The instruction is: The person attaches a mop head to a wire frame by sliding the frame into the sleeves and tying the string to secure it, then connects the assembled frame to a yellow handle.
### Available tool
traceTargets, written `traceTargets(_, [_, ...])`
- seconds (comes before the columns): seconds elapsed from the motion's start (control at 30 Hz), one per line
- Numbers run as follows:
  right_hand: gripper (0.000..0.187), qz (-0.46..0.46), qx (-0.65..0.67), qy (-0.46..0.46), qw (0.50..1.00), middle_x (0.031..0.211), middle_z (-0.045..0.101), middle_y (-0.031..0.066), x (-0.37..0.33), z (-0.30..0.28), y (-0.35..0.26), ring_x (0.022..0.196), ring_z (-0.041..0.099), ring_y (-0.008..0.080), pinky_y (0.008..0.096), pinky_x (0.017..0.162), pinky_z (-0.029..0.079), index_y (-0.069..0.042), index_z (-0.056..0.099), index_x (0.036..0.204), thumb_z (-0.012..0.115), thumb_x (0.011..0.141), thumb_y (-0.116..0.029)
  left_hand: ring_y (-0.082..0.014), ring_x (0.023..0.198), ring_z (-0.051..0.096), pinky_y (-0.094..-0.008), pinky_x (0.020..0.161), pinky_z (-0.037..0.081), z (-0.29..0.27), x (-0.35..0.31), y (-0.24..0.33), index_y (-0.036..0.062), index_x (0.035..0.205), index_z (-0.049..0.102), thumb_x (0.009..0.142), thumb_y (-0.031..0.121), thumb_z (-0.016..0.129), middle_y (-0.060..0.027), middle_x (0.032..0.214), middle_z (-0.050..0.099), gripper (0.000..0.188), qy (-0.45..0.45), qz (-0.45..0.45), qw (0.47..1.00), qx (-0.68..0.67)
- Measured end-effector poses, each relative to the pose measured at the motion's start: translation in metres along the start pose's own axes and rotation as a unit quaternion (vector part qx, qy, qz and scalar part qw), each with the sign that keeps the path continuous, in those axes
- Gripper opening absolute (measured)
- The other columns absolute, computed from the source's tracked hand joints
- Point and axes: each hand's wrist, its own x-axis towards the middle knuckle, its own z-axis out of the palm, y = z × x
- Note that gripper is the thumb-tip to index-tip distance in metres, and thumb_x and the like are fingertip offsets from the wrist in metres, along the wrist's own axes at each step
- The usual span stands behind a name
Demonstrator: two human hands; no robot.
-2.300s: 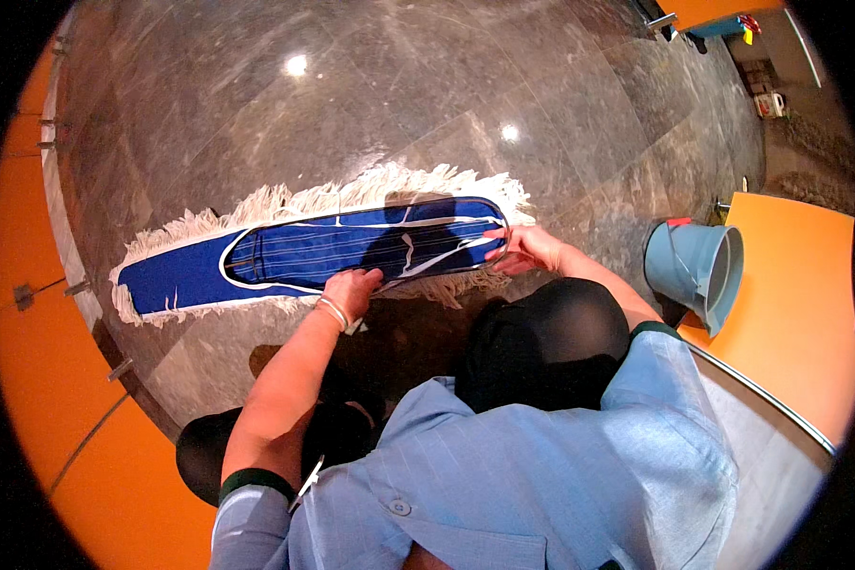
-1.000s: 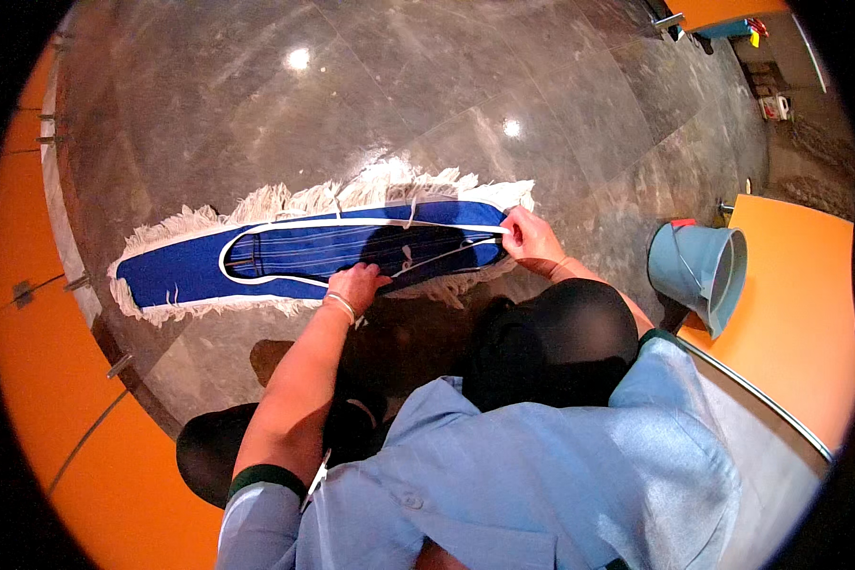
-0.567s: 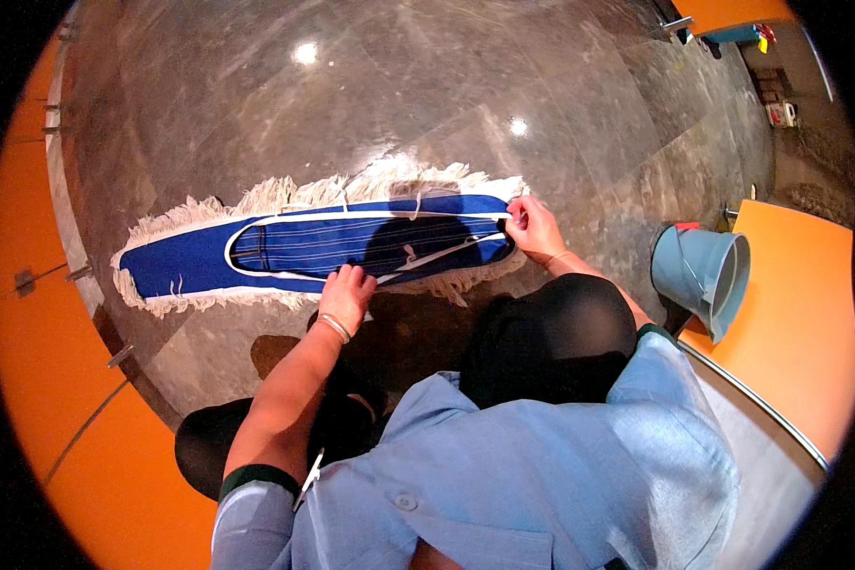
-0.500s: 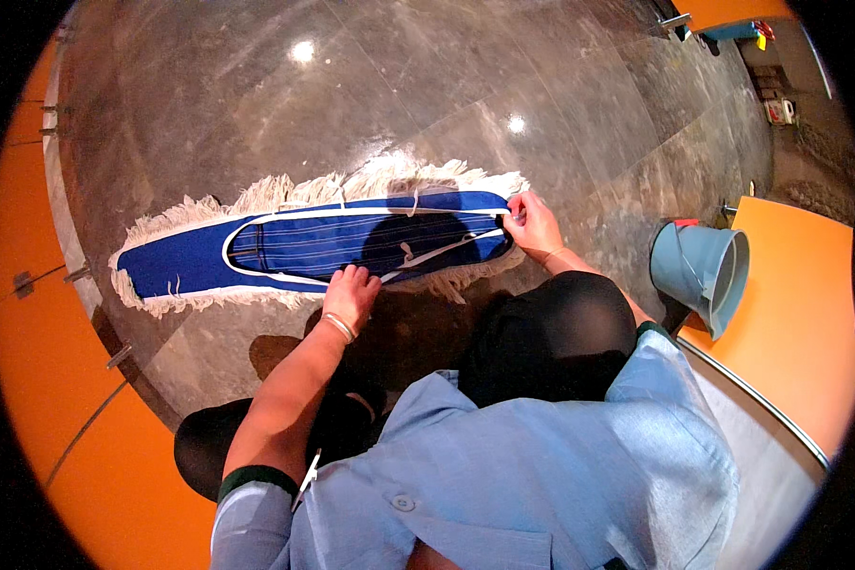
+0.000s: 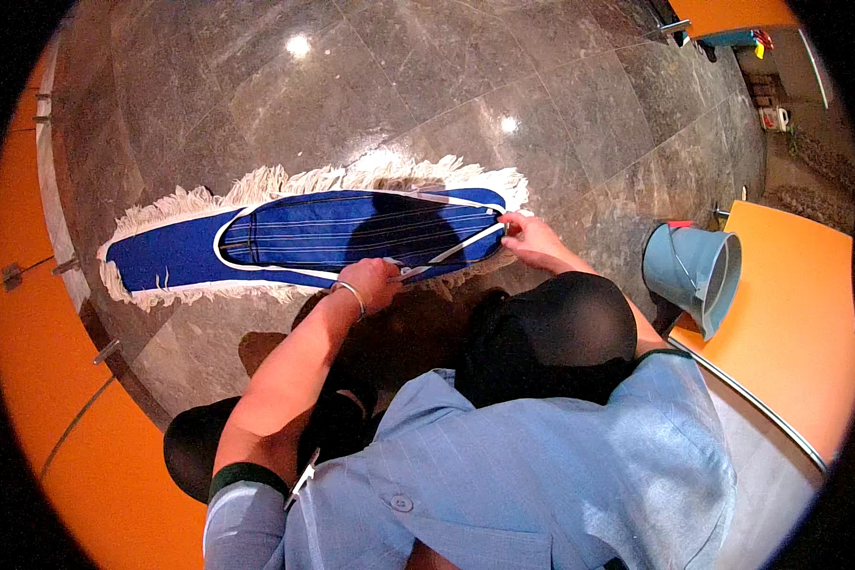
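A long dust mop head (image 5: 171, 258) lies on the floor before me, blue fabric side up, with a cream fringe around it. White trim edges its long oval opening, and dark wire frame shows at the opening's left end. My left hand (image 5: 375, 283) is closed at the near edge, by the white trim and a white tie; its fingertips are partly hidden. At the right end, my right hand (image 5: 534, 241) pinches the white-trimmed edge of the opening between thumb and fingers. My shadow darkens the middle of the fabric.
To my right, a grey-blue bucket (image 5: 689, 266) stands tilted in view beside an orange panel (image 5: 788, 313). Orange doors (image 5: 38, 361) with metal fittings line the left side. A white container (image 5: 779, 119) is at the far right. Grey tiles (image 5: 427, 85) cover the floor.
My left hand has slid right along the near edge and closed toward the white tie. The loose tie across the opening has shifted to the near edge. My right hand has moved slightly nearer me.
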Motion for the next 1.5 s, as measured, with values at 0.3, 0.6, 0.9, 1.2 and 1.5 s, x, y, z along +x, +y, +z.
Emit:
traceTargets(0.3, [0.043, 0.097, 0.436, -0.006, 0.895, 0.085, 0.063, 0.0033, -0.021, 0.0, 0.006, 0.078, 0.062, 0.0106, 0.0218, 0.062, 0.045, -0.008, 0.051, 0.119, 0.067, 0.079, -0.002, -0.0334, 0.092, 0.061, -0.0446, 0.08, 0.049, 0.017, -0.001, 0.022, 0.0119, 0.094, 0.07, 0.084, 0.024, 0.056, -0.0146, 0.092, 0.063, 0.021, -0.062, 0.012, 0.998, 0.028])
traceTargets(0.6, [0.032, 0.23, 0.53, -0.025, 0.816, 0.09, 0.064, -0.0015, -0.029, -0.005, 0.001, 0.078, 0.06, 0.0084, 0.0206, 0.066, 0.044, -0.011, 0.058, 0.115, 0.065, 0.083, -0.009, -0.0344, 0.086, 0.056, -0.0428, 0.073, 0.048, 0.054, 0.004, 0.031, 0.0187, 0.103, 0.065, 0.078, 0.016, 0.059, -0.0136, 0.089, 0.055, 0.026, 0.017, 0.091, 0.996, 0.0])
traceTargets(0.9, [0.056, 0.151, 0.514, -0.092, 0.839, 0.088, 0.054, -0.0017, -0.033, -0.006, 0.005, 0.076, 0.057, 0.0105, 0.0226, 0.066, 0.045, -0.015, 0.044, 0.138, 0.056, 0.085, 0.0, -0.0299, 0.085, 0.052, -0.0399, 0.069, 0.045, 0.044, 0.007, 0.046, 0.017, 0.102, 0.066, 0.078, 0.013, 0.057, -0.0101, 0.088, 0.051, 0.025, 0.09, 0.202, 0.971, 0.086])
traceTargets(1.2, [0.06, 0.133, 0.558, -0.158, 0.804, 0.083, 0.052, -0.0029, -0.016, 0.001, 0.025, 0.069, 0.055, 0.0094, 0.0231, 0.063, 0.045, -0.018, 0.041, 0.141, 0.058, 0.086, -0.003, -0.0307, 0.09, 0.051, -0.041, 0.076, 0.045, 0.055, 0.024, 0.061, 0.0094, 0.098, 0.065, 0.078, 0.016, 0.058, -0.009, 0.093, 0.053, 0.022, 0.063, 0.185, 0.966, 0.167])
traceTargets(1.5, [0.024, 0.111, 0.465, 0.096, 0.873, 0.063, 0.056, -0.0014, -0.002, 0.056, 0.021, 0.052, 0.055, 0.0081, 0.0232, 0.049, 0.046, -0.01, 0.064, 0.106, 0.068, 0.083, -0.014, -0.0307, 0.094, 0.051, -0.0434, 0.079, 0.045, 0.077, 0.023, 0.057, 0.0116, 0.111, 0.06, 0.074, 0.013, 0.061, -0.0074, 0.125, 0.05, 0.037, 0.09, 0.163, 0.975, 0.121])
